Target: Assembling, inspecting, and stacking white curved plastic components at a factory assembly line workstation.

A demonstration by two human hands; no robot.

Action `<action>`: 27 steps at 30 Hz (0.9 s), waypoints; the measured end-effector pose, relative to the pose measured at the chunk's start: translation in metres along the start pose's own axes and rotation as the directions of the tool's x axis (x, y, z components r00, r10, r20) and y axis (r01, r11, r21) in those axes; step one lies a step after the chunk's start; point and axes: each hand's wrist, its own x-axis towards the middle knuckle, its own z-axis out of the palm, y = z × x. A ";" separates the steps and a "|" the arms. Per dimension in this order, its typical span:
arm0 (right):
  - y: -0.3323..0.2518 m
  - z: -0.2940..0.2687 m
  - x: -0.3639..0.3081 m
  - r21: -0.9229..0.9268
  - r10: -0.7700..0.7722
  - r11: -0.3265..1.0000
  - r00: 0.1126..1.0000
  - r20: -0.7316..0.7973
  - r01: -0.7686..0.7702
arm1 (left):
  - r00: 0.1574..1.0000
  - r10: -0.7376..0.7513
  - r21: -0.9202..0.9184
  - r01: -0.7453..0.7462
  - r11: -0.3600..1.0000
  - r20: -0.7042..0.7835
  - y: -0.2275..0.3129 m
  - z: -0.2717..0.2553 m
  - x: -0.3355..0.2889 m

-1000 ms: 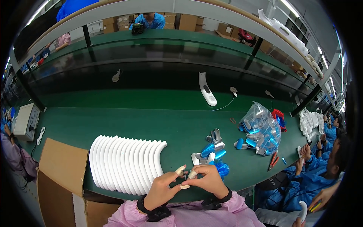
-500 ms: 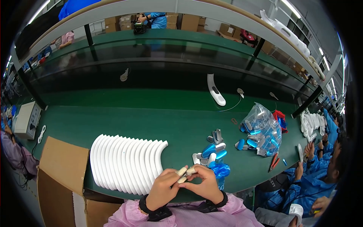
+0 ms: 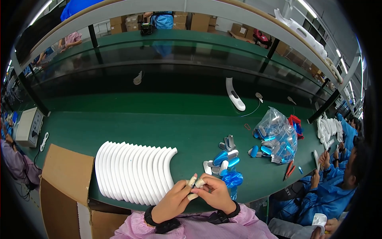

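Observation:
My left hand (image 3: 174, 200) and my right hand (image 3: 215, 192) meet at the table's near edge, with pale covers on several fingertips. Their fingers pinch together around a small dark sliver of a piece, mostly hidden by the fingertips. Just beyond the right hand lies a loose pile of small oval covers (image 3: 221, 157), some blue, some white or grey. Crumpled blue film (image 3: 232, 179) sits right beside that hand. To the left of my left hand, a row of curved white shells (image 3: 133, 172) stands closely nested on the green table (image 3: 191, 131).
A clear plastic bag (image 3: 278, 133) of blue and grey pieces lies at right, near a red bin (image 3: 295, 124) and red-handled pliers (image 3: 289, 170). An open cardboard box (image 3: 65, 175) is at left. A belt (image 3: 167, 99) beyond carries a white curved housing (image 3: 234, 95). Co-workers sit at right.
The white housing and the small wired parts on the belt have shifted right. My hands stay together, with the fingers slightly re-angled around the piece. The person across the belt has moved.

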 end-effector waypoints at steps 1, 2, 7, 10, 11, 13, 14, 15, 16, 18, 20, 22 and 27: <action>-0.002 0.001 -0.001 0.001 0.001 1.000 1.000 -0.001 -0.001 | 1.000 0.008 -0.009 -0.008 1.000 -0.013 0.000 0.000 0.000; -0.003 0.004 -0.001 -0.067 -0.068 0.996 0.997 -0.043 0.065 | 1.000 0.008 -0.010 -0.008 1.000 -0.011 -0.001 0.001 0.000; -0.012 0.011 -0.001 -0.187 -0.206 0.967 0.964 -0.167 0.175 | 0.986 0.085 0.165 -0.061 0.984 -0.141 0.007 0.001 0.005; -0.009 0.010 -0.004 -0.183 -0.201 0.968 0.969 -0.144 0.173 | 0.982 0.104 0.228 -0.066 0.971 -0.156 0.004 0.005 0.004; -0.009 0.010 -0.004 -0.169 -0.201 0.969 0.973 -0.112 0.180 | 0.983 0.103 0.227 -0.066 0.972 -0.155 0.003 0.006 0.003; -0.009 0.008 -0.004 -0.156 -0.199 0.970 0.976 -0.083 0.185 | 0.982 0.103 0.199 -0.070 0.978 -0.160 0.001 0.006 0.001; -0.009 0.007 -0.003 -0.132 -0.171 0.977 0.985 -0.027 0.166 | 0.982 0.103 0.199 -0.070 0.978 -0.160 0.002 0.006 0.000; -0.010 0.005 -0.003 -0.110 -0.142 0.983 0.989 0.029 0.145 | 0.985 0.059 0.111 -0.041 0.993 -0.164 0.003 0.005 -0.001; -0.011 0.002 -0.003 -0.110 -0.142 0.983 0.989 0.028 0.144 | 0.986 0.015 0.023 -0.011 1.000 -0.165 0.004 0.004 -0.002; -0.015 -0.003 -0.001 -0.107 -0.094 0.988 0.982 0.166 0.112 | 0.992 -0.018 -0.045 0.013 0.999 -0.128 0.001 0.000 -0.006; -0.019 -0.005 0.000 -0.122 -0.065 0.989 0.988 0.142 0.083 | 0.995 -0.049 -0.111 0.039 0.993 -0.088 -0.002 -0.005 -0.008; -0.016 -0.006 0.000 -0.139 -0.036 0.989 0.993 0.114 0.052 | 0.991 -0.132 -0.226 0.123 0.966 -0.026 -0.003 -0.010 -0.007; 0.001 -0.011 -0.015 0.025 -0.006 1.000 0.981 -0.193 0.011 | 0.958 -0.258 -0.591 0.137 0.795 -0.125 -0.014 0.001 -0.005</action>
